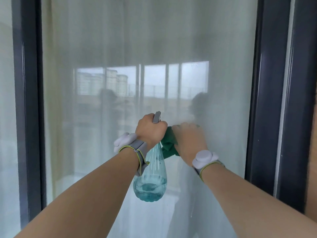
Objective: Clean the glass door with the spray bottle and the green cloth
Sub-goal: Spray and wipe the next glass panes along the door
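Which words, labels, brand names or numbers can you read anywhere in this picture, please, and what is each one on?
None can be read.
The spray bottle in the left hand shows no label.
The green cloth under the right hand bears no print.
The wristbands and glass door show no text.

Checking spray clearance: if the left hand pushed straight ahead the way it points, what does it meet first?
Probably the glass door. The left hand grips the spray bottle, and nothing shows between its nozzle and the pane; the gap is unclear.
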`<state>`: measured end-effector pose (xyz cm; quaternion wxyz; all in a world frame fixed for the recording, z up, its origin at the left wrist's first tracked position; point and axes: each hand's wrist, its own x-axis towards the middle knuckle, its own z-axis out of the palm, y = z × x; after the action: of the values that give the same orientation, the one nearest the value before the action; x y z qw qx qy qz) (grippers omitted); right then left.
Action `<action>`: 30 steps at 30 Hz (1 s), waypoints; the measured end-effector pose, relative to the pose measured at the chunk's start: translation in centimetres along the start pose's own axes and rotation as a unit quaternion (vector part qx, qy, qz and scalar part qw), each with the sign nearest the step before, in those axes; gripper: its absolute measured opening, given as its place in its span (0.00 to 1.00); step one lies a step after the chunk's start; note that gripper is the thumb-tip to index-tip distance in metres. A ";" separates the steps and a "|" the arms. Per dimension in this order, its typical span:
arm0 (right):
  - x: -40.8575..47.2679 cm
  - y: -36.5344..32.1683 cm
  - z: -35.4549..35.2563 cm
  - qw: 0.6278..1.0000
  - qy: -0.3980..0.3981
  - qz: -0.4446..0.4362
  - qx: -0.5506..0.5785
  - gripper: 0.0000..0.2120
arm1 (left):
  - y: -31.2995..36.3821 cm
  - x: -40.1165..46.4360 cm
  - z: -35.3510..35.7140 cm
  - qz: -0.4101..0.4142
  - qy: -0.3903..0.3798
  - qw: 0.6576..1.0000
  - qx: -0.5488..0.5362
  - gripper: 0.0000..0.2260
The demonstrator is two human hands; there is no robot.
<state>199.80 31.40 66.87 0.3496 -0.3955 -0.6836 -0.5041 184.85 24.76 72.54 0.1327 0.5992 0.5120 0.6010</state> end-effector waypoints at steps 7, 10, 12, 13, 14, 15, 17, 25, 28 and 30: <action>1.8 4.7 -1.3 0.996 0.023 0.086 -0.028 0.24 | 0.7 0.1 0.8 0.019 -0.015 1.000 0.010 0.07; 1.0 3.7 -1.0 0.995 0.027 0.094 -0.020 0.24 | 0.5 0.0 1.1 0.021 -0.014 1.000 0.003 0.07; 0.2 2.5 -0.7 0.999 0.016 0.021 -0.024 0.26 | 0.4 -0.1 1.3 0.018 -0.012 1.000 0.002 0.07; -0.1 2.3 -0.6 0.999 0.007 -0.012 -0.030 0.26 | 0.4 -0.2 1.4 0.016 -0.013 1.000 0.001 0.07; -0.2 2.7 -0.6 0.999 0.006 -0.021 -0.032 0.25 | 0.5 -0.3 1.6 0.014 -0.016 1.000 0.000 0.07; 0.0 2.9 -0.7 0.999 0.005 -0.013 -0.029 0.24 | 0.5 -0.3 1.5 0.012 -0.015 1.000 0.001 0.07; -0.1 4.1 -1.2 0.999 -0.009 0.029 -0.024 0.24 | 0.9 -0.4 1.7 0.011 -0.020 1.000 0.002 0.07; -4.8 7.1 -3.0 0.992 -0.109 -0.054 0.031 0.25 | 2.6 -0.8 4.1 0.010 -0.140 0.990 -0.027 0.12; -6.3 7.4 -3.2 0.987 -0.139 -0.065 0.050 0.25 | 3.7 -1.6 6.0 0.008 -0.152 0.988 -0.038 0.12; -7.3 8.2 -3.6 0.985 -0.153 -0.067 0.048 0.25 | 4.9 -2.3 7.7 0.028 -0.166 0.985 -0.042 0.13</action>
<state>210.63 28.01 64.76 0.2251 -0.4041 -0.7771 -0.4268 194.26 24.33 73.10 0.2244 0.6987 0.4405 0.5171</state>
